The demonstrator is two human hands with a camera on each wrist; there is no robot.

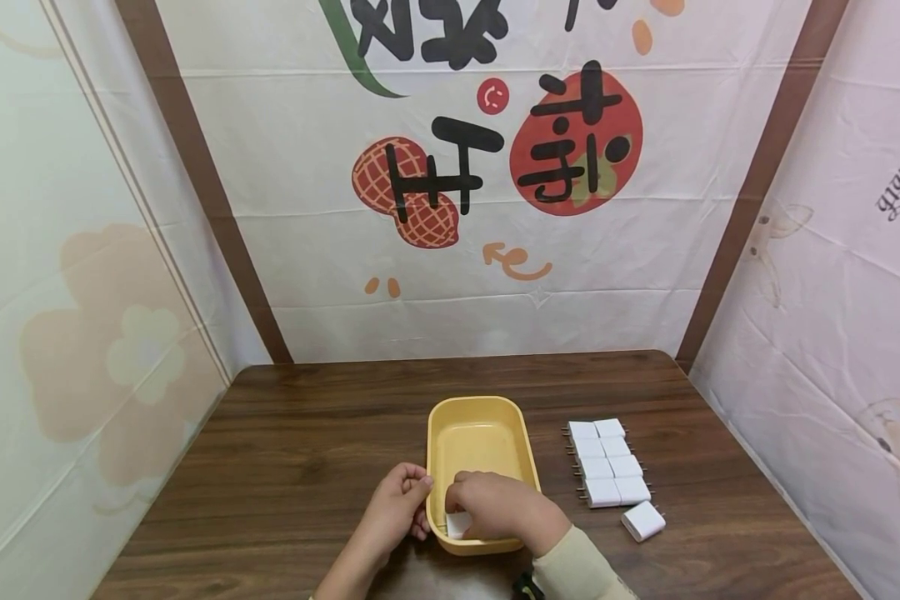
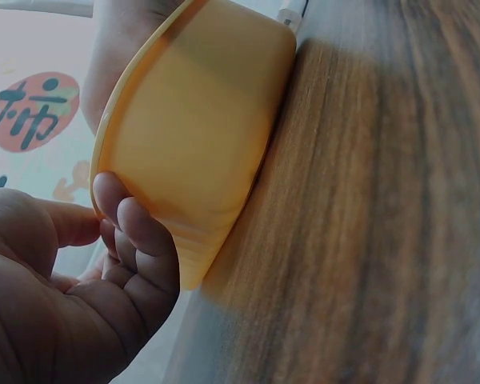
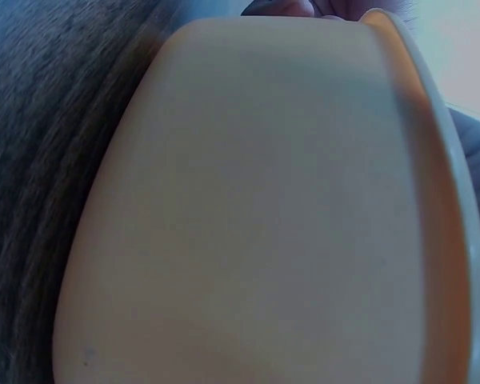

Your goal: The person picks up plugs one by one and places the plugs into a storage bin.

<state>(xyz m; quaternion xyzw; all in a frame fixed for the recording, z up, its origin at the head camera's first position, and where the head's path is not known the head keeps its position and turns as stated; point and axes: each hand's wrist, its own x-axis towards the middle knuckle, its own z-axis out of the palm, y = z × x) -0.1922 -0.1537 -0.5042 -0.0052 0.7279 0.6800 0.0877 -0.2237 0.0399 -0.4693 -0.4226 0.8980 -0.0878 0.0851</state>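
For a tidy placement, the white plastic charger block [image 1: 458, 525] is best lowered flat and square into the 7 o'clock corner of the yellow plastic rounded tray [image 1: 480, 446], where it shows partly under the fingers of the right hand [image 1: 501, 504]. That hand, reaching in from 5 o'clock, grips the block; which way its prongs point I cannot tell. The left hand [image 1: 400, 504] pinches the tray's rim near 8 o'clock, some fingers curled against the outer wall; a light hold there should stop the tray sliding. Letting go straight upward would probably avoid tipping the block. At 3 o'clock from the tray lie eight matching white charger blocks [image 1: 609, 463] in two columns, metal prongs outward, with one loose white block [image 1: 643, 522] at their 5 o'clock.

The table [image 1: 330, 433] is dark brown wood-grain. At 12 o'clock hangs a white fabric sheet [image 1: 292, 167] printed with black characters and red fruit; pale patterned cloth hangs at 9 and 3 o'clock
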